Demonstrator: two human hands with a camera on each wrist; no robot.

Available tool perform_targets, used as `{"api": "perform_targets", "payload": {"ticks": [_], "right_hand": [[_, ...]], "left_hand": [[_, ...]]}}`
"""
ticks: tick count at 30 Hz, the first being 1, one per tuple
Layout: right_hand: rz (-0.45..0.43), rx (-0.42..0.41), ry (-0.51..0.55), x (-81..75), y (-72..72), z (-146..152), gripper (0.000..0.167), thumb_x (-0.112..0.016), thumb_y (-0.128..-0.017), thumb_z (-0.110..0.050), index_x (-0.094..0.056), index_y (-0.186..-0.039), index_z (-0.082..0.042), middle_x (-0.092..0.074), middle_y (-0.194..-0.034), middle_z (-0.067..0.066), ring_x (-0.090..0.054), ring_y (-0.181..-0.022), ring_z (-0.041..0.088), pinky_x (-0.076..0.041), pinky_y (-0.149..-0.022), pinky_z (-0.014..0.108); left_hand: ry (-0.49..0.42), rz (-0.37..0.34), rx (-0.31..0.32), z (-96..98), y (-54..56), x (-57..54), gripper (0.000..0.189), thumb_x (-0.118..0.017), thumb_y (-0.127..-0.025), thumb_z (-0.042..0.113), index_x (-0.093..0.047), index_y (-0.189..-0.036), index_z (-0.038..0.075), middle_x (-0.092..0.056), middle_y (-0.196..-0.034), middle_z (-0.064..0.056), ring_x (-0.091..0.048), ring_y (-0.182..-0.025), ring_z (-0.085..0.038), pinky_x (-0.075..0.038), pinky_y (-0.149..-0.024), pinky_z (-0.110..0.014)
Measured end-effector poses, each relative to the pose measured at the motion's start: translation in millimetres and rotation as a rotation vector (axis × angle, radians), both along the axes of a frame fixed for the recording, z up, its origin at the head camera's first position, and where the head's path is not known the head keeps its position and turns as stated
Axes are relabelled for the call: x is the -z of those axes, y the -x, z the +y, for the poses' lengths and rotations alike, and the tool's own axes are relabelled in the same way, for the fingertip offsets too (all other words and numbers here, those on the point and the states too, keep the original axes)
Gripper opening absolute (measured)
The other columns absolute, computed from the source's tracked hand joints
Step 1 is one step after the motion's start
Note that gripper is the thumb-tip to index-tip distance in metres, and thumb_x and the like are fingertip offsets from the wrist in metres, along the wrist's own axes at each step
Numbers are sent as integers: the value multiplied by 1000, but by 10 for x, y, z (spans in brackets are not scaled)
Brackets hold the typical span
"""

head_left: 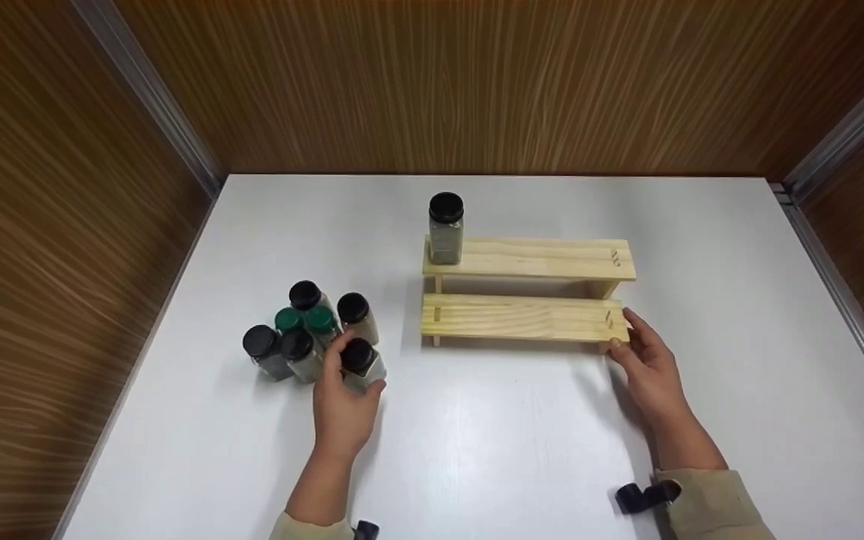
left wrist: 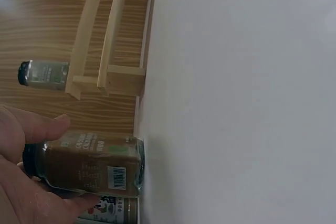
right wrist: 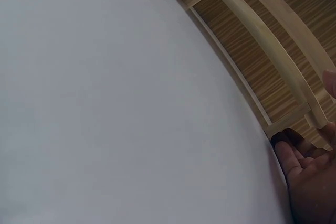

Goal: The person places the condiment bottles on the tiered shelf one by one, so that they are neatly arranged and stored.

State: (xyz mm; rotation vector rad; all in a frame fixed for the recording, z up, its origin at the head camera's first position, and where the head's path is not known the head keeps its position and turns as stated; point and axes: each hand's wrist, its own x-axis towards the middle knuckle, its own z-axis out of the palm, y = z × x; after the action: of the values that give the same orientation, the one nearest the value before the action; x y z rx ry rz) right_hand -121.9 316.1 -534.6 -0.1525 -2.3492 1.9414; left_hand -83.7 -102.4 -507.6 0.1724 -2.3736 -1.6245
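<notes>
Left of bottom centre in the head view, the left hand point(head_left: 346, 412) holds an upright glass jar point(head_left: 362, 363) between thumb and fingers; the wrist view shows brown contents and a barcode, but whether the base touches the white table point(head_left: 492, 442) is hard to judge. Six more jars crowd just beyond it, left of centre: four black caps, two green — the bodies under the green caps point(head_left: 319, 319) mostly hidden by their neighbours.

Right of centre, the right hand point(head_left: 653, 371) grips the right end of the two-tier wooden rack point(head_left: 526, 316), fingers partly out of sight; the right wrist view cuts this hand off at its edge. A grey-filled jar point(head_left: 446, 238) stands on the upper tier's left end. Both sleeves point(head_left: 713, 504) run off the bottom.
</notes>
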Motion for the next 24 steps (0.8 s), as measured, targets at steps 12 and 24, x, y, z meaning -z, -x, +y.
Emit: {"api": "perform_targets", "payload": {"ticks": [12, 24], "right_hand": [[5, -9, 20, 3, 12, 0, 61, -54, -109, -2, -29, -164, 3, -50, -141, 25, -59, -112, 5, -52, -92, 15], [4, 0, 16, 7, 14, -5, 60, -55, -109, -2, -31, -164, 3, -51, -141, 26, -60, -112, 3, -52, -92, 15]], "left_hand": [[-56, -79, 11, -104, 65, 17, 76, -75, -83, -20, -54, -150, 10, -50, -156, -24, -47, -143, -45, -45, -110, -63], [-72, -172, 11, -131, 88, 4, 72, -83, -79, -15, -60, -143, 11, -56, -149, -23, -50, -140, -42, -46, -111, -59]]}}
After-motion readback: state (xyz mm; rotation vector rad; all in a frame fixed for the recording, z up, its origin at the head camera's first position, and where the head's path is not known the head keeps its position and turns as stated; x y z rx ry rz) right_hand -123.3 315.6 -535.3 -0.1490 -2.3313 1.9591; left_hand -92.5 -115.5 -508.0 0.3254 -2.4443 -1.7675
